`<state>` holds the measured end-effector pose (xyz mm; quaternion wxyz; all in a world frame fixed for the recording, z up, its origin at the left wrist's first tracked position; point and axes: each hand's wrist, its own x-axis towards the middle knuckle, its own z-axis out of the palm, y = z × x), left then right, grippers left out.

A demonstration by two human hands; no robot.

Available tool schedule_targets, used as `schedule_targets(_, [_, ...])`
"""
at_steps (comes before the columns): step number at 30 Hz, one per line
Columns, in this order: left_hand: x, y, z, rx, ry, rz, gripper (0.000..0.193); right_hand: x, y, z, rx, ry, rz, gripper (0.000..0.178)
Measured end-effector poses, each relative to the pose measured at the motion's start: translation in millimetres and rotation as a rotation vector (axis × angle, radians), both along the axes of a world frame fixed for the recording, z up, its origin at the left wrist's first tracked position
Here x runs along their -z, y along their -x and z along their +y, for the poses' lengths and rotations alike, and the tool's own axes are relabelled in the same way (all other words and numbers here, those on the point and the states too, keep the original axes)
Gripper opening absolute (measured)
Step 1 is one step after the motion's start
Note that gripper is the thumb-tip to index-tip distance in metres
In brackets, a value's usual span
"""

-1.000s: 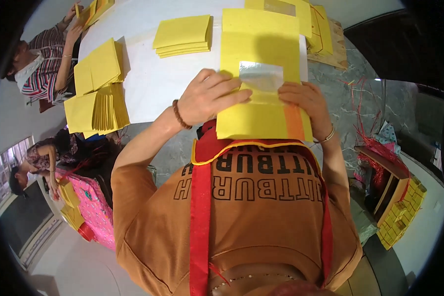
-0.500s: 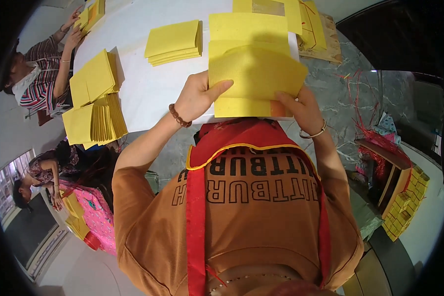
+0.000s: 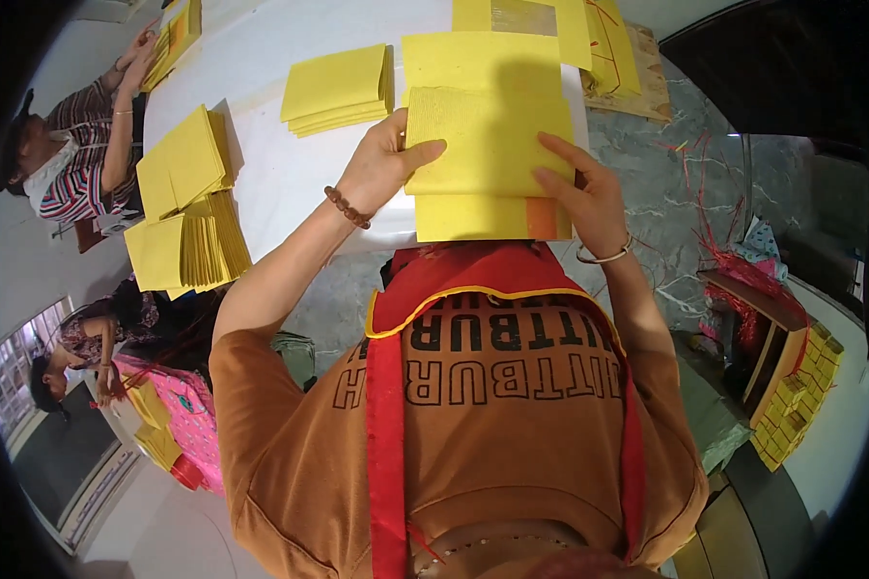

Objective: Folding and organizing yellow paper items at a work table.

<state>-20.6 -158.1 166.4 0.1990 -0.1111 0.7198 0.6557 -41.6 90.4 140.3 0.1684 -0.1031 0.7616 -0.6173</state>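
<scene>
A stack of yellow paper sheets (image 3: 483, 140) lies in front of me at the table's near edge. Its upper bundle sits over a lower sheet (image 3: 468, 218) that sticks out toward me and carries an orange patch (image 3: 541, 217). My left hand (image 3: 384, 164) grips the bundle's left edge, thumb on top, the other fingers mostly hidden at the side. At the right edge, my right hand (image 3: 594, 198) rests with thumb and forefinger spread apart on the top surface; its other fingers are partly hidden. Another sheet (image 3: 483, 58) shows beyond the bundle.
On the white table (image 3: 261, 183) stand a small yellow stack (image 3: 333, 87) and fanned yellow stacks (image 3: 188, 203) at left. Tied yellow bundles (image 3: 613, 58) sit at far right. One co-worker (image 3: 77, 159) handles yellow paper at far left; another person (image 3: 97, 338) bends beside a pink cloth (image 3: 183, 405).
The bundle's lifted near edge has come down flat onto the stack. My right hand has shifted from gripping its corner to spread fingers on top. The left hand stays at the left edge.
</scene>
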Motion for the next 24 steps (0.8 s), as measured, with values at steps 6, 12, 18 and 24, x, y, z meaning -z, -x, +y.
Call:
schedule_targets(6, [-4,-1,1,-0.12,-0.126,0.035,0.039,-1,2,0,-0.009,0.032,-0.041,0.038])
schedule_targets(12, [-11,13,-17,-0.057,-0.061,0.101,0.024,0,-7,5,-0.032,0.001,0.18,0.036])
schedule_targets(18, [-27,14,-21,0.028,-0.076,0.229,0.015,11,-14,15,-0.058,-0.057,0.446,0.039])
schedule_targets(24, [-49,11,-30,0.19,0.032,0.117,0.014,17,-18,16,-0.071,-0.075,0.579,0.044])
